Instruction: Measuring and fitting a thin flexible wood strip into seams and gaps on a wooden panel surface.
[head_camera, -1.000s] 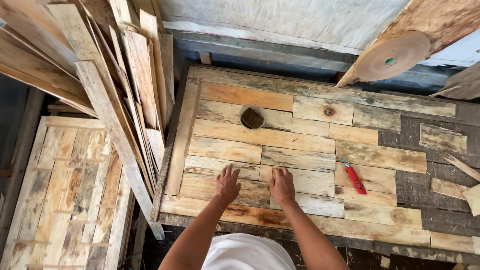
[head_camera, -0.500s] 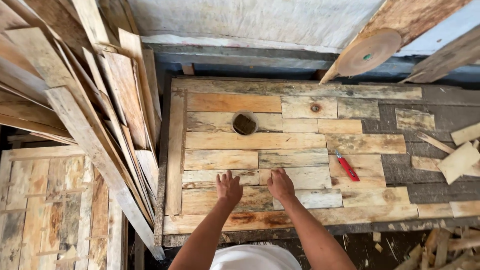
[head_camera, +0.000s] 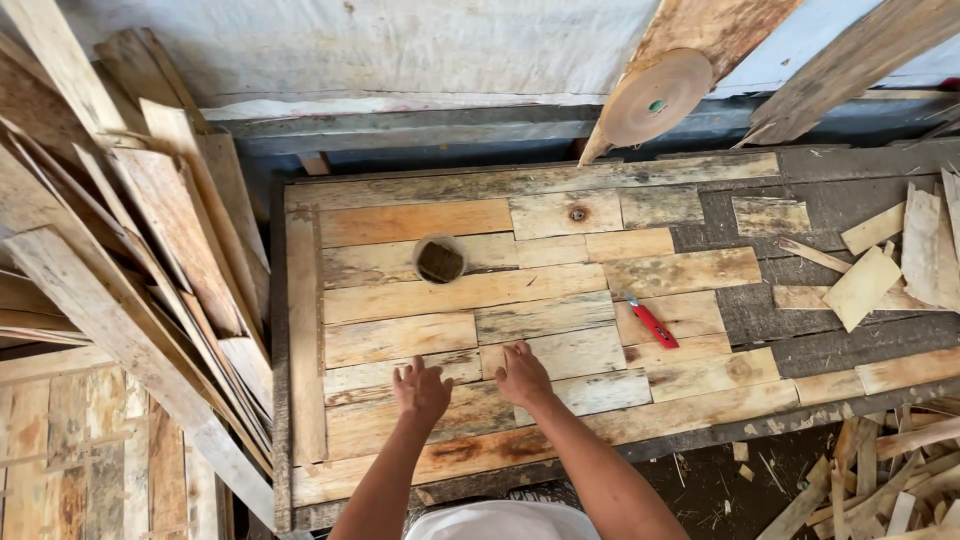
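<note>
Both hands have stayed flat on the boards while the view has swung right, bringing more offcuts (head_camera: 868, 285) into sight at the worktop's (head_camera: 300, 330) far right. Left hand (head_camera: 421, 389) lies palm down, fingers spread, gripping nothing, on a pale board (head_camera: 400, 376) in the near rows. Right hand (head_camera: 522, 374) lies just beside it, open too, pressing the next board (head_camera: 560, 352). A red knife (head_camera: 652, 322) rests well to their right. A round hole (head_camera: 440, 261) shows dark between boards farther up. Planks (head_camera: 150, 260) lean at the left.
</note>
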